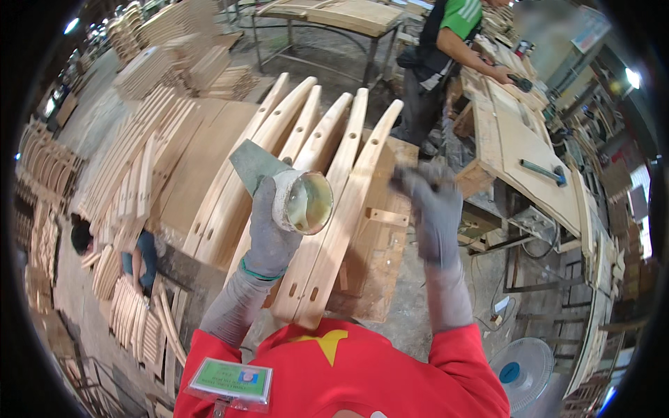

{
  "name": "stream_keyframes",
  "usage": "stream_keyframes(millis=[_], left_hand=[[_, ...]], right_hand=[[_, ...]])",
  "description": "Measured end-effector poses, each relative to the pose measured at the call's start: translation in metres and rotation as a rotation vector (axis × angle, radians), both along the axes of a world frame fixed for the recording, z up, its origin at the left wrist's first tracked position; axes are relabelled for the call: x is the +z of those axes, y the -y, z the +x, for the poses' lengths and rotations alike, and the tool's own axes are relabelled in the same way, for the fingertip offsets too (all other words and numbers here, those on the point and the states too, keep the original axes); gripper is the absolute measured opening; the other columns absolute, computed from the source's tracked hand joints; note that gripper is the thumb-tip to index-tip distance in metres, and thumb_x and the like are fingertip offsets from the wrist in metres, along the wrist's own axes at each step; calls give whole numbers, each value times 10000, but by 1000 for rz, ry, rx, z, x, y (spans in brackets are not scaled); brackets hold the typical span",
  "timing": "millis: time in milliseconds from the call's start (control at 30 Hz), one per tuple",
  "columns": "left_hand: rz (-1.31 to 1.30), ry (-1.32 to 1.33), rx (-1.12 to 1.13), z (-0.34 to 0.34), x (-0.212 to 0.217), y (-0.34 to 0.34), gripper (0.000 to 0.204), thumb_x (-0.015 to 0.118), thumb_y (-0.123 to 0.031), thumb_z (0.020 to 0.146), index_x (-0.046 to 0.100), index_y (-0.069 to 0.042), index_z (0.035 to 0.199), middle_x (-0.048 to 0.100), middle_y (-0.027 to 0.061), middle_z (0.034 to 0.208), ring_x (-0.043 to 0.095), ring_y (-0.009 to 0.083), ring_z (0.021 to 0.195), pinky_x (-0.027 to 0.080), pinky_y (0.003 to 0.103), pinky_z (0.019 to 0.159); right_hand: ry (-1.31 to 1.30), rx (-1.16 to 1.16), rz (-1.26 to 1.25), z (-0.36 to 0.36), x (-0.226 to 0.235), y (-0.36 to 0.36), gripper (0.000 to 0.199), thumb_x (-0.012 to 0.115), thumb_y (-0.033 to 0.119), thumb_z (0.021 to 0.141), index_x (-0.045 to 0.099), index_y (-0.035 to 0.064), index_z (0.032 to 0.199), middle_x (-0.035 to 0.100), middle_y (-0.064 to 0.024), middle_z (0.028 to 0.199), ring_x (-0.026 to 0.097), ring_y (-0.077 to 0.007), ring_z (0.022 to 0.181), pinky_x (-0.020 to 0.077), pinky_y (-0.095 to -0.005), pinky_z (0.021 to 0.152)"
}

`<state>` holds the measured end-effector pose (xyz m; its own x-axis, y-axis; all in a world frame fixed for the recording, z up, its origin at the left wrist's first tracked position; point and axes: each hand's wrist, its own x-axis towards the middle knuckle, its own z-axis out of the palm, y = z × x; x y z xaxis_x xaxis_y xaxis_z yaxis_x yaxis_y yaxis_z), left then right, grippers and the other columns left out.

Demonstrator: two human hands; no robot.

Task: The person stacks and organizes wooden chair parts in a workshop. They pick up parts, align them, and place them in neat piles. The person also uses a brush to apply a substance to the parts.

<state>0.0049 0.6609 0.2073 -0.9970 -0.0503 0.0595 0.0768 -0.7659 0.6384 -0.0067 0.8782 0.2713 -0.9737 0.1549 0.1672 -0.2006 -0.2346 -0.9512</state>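
My left hand (268,240), in a grey glove, is wrapped round a whitish, smeared cup (311,202) tipped so its mouth shows a milky, yellowish coating inside. A flat grey-green triangular plate (255,167) sticks out beside the cup, seemingly in the same hand. My gloved right hand (437,216) is raised over the right side of the bench, its fingers curled round a dark, motion-blurred thing (405,180) whose kind I cannot make out. Below both hands lie several long, curved wooden legs (354,191) with holes and slots, side by side.
A small wooden block (387,217) sits on the bench board (380,272). Right, a co-worker (453,42) holds a dark tool by another workbench (519,150) bearing a hammer (547,171). Wood stacks (150,146) stand left, near a second person (143,258). A fan (523,373) stands lower right.
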Motion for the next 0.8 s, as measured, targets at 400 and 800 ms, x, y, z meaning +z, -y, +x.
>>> stream_keyframes(millis=[400, 800], left_hand=[[68, 132, -184, -43, -43, -24, 435, 381, -387, 996, 412, -75, 1296, 528, 46, 1199, 521, 167, 1117, 432, 338, 986], [133, 187, -175, -45, -49, -14, 470, 429, -412, 976, 416, -59, 1287, 548, 55, 1166, 543, 178, 1076, 459, 347, 946]], right_hand=[[-281, 120, 1180, -209, -36, -11, 320, 554, 324, 807, 611, 13, 860, 622, -200, 855, 603, -390, 831, 458, -454, 729], [-83, 194, 878, -231, -67, 26, 390, 588, 367, 800, 586, -13, 889, 638, -221, 756, 629, -393, 789, 489, -459, 712]])
